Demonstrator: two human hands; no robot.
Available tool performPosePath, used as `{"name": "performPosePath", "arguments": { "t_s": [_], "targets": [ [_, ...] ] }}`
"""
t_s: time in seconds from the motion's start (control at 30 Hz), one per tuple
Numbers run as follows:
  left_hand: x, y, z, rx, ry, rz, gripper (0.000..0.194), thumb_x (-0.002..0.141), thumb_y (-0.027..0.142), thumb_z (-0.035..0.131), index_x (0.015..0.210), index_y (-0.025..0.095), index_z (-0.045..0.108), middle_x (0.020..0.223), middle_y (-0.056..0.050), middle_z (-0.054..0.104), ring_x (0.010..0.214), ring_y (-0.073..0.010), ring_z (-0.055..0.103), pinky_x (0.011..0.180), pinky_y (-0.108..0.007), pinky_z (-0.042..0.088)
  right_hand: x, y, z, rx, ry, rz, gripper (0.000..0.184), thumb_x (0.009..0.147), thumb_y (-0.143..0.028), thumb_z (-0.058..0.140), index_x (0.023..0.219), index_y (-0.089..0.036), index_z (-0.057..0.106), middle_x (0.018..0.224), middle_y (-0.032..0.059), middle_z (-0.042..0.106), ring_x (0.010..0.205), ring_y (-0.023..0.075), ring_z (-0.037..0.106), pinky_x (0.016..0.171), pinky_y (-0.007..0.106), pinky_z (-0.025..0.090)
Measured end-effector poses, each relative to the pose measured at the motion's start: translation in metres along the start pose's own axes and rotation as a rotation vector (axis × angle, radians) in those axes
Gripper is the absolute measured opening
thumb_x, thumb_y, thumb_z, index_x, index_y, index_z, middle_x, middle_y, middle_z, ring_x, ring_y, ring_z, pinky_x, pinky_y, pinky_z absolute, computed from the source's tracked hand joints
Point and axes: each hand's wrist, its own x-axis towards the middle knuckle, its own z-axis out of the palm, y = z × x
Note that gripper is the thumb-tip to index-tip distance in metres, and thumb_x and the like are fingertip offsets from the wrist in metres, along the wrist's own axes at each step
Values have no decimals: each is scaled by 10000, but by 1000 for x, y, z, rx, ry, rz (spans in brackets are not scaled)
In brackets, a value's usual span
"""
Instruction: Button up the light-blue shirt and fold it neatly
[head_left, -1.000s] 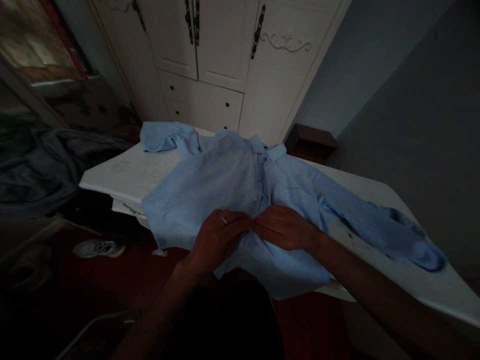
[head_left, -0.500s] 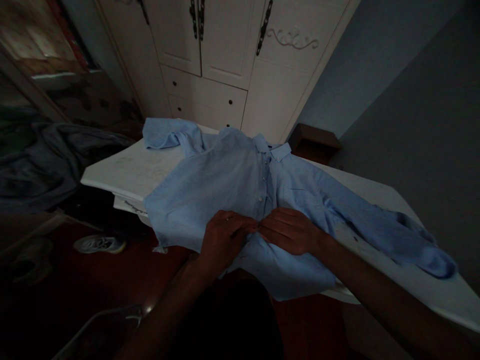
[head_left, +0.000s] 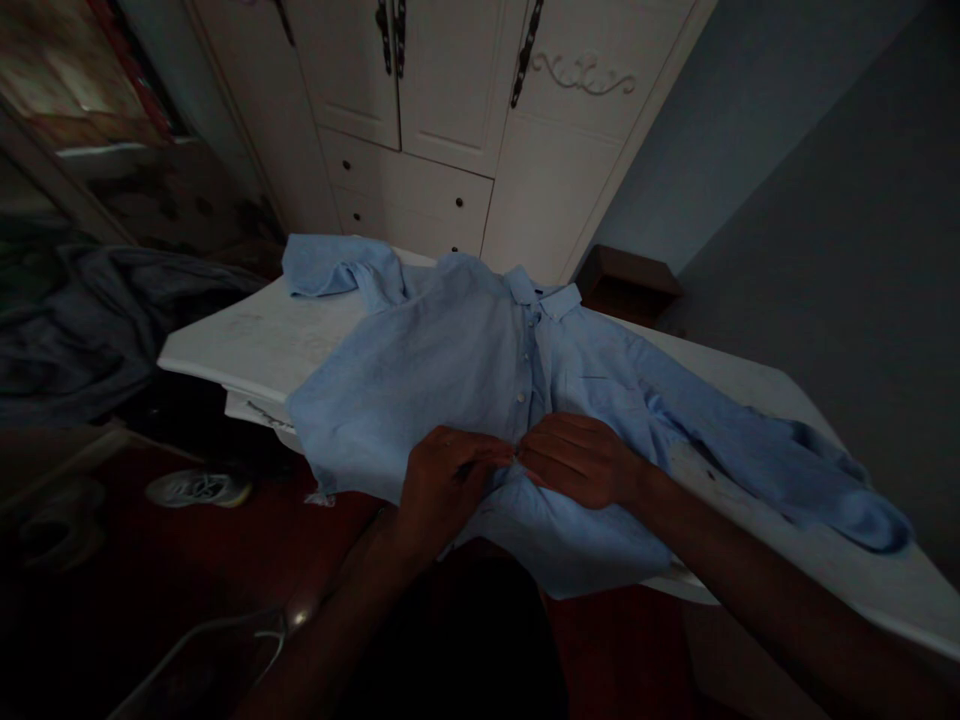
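A light blue button-up shirt (head_left: 420, 350) lies face up across a white table (head_left: 240, 335), its collar (head_left: 541, 295) at the far side and its sleeves spread left and right. At the lower front opening, my left hand (head_left: 450, 480) pinches one edge of the shirt. My right hand (head_left: 574, 460) grips the cloth right beside it, and the fingertips of both hands meet. Whatever button lies between the fingertips is hidden. Farther up the placket, a small pale button (head_left: 520, 398) shows, and the upper front is slightly parted.
Beyond the table stands a white wardrobe (head_left: 442, 100) with drawers. A brown box-like stand (head_left: 628, 285) is at the back right. Dark clothing (head_left: 97, 320) is heaped on the left, with a sneaker (head_left: 199, 489) on the red floor below.
Both hands keep their grip at the same spot on the shirt, with only small finger movements. The view has shifted very slightly.
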Motion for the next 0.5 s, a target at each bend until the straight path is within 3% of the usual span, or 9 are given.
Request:
{"name": "performPosePath", "arguments": {
  "t_s": [0.13,0.33,0.5],
  "targets": [
    [-1,0,3,21,26,31,147,879,192,608,844,251,737,787,20,761,732,-141,699,758,-295,551,0,1,-1,-1,33,-3,105,917,-196,581,948,-135,661,902,78,716,811,178,649,698,331,572],
    [-5,3,0,14,-26,5,157,871,190,623,1000,231,703,932,-13,764,844,-161,704,785,-315,562,-1,3,1,28,55,44,118,896,-193,614,986,-125,651,891,85,723,786,183,658,652,331,565],
    [-12,10,2,-11,13,-38,311,802,328,724,1083,218,649,987,-46,750,904,-195,709,822,-359,577,-2,3,3,28,79,38,82,886,-176,625,958,-148,653,869,68,724,776,175,663,638,319,560]
  ]
}}
